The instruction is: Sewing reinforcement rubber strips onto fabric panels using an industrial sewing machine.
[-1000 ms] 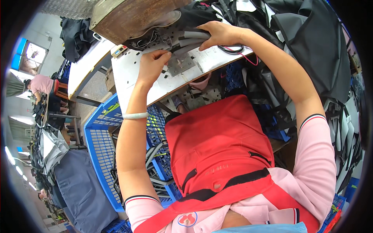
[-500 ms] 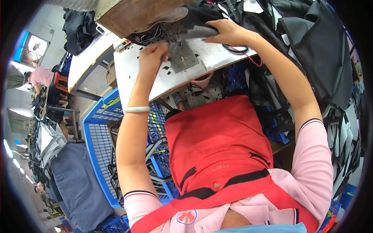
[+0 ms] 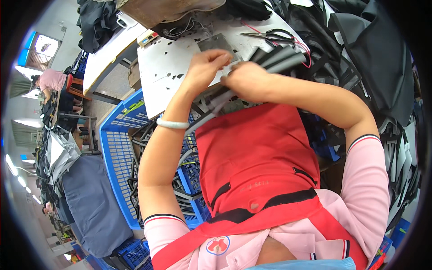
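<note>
My right hand (image 3: 247,81) is closed around a bundle of grey and black fabric strips (image 3: 283,59) at the table's front edge. The strips fan out toward the right, and their other ends hang down left over the edge, next to my left wrist. My left hand (image 3: 208,67), with a pale bangle on its wrist, is close beside it. Its fingers are pinched together near the strips, slightly blurred; what they hold is hidden. Just beyond the hands, a flat metal plate (image 3: 215,43) is set in the white tabletop (image 3: 155,92).
Black-handled scissors (image 3: 272,36) lie beyond the strips, beside a pink cord. A worn sewing-machine-like housing (image 3: 164,11) stands at the back. Small black scraps dot the table. A blue basket (image 3: 119,157) holds dark frame-like pieces at left; black fabric (image 3: 373,58) is piled at right.
Both hands have come back from the machine toward the table's front edge and closer together. The strips came along in my right hand, uncovering the scissors.
</note>
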A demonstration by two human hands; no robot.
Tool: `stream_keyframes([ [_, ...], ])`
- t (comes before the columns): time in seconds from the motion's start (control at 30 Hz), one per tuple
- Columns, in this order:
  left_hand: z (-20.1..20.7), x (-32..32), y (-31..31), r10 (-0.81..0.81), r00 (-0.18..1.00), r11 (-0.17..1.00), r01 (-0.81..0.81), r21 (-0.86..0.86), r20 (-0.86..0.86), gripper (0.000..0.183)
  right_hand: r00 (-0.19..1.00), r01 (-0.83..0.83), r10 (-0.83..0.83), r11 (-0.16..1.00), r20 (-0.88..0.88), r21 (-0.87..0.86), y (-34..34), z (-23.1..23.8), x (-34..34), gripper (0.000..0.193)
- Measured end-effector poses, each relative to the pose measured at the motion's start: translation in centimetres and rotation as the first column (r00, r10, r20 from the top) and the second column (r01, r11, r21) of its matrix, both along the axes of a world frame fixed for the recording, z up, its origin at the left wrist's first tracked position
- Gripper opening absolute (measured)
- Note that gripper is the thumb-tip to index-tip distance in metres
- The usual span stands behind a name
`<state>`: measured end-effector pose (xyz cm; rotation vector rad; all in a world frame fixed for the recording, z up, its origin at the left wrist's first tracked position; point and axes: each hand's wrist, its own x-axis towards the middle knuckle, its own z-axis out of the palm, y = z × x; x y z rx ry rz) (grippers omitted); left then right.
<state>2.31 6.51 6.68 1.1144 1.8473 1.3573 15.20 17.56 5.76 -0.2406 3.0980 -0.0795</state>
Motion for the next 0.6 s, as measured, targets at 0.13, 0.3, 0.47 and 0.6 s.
stream_keyframes([
  [0.13,-0.3,-1.0,-4.9,-0.026,0.999,0.946,0.034,-0.323,0.028,0.032,0.972,0.230,-0.235,0.958,-0.009,-0.172,5.2,4.8,2.5,0.044],
  [0.3,1.2,-0.5,-5.8,-0.012,0.978,0.959,0.070,-0.275,0.209,0.026,0.970,0.235,-0.242,0.887,0.033,-0.396,8.7,5.5,3.9,0.069],
  [0.47,2.9,-0.1,-3.4,0.067,0.973,0.993,-0.087,-0.084,-0.219,0.024,0.954,0.245,-0.293,0.886,-0.064,-0.393,10.5,6.2,3.0,0.073],
  [0.6,2.9,-1.9,-1.5,0.127,0.941,0.992,-0.126,0.026,-0.314,0.025,0.936,0.295,-0.347,0.869,-0.064,-0.396,12.0,7.1,1.8,0.082],
])
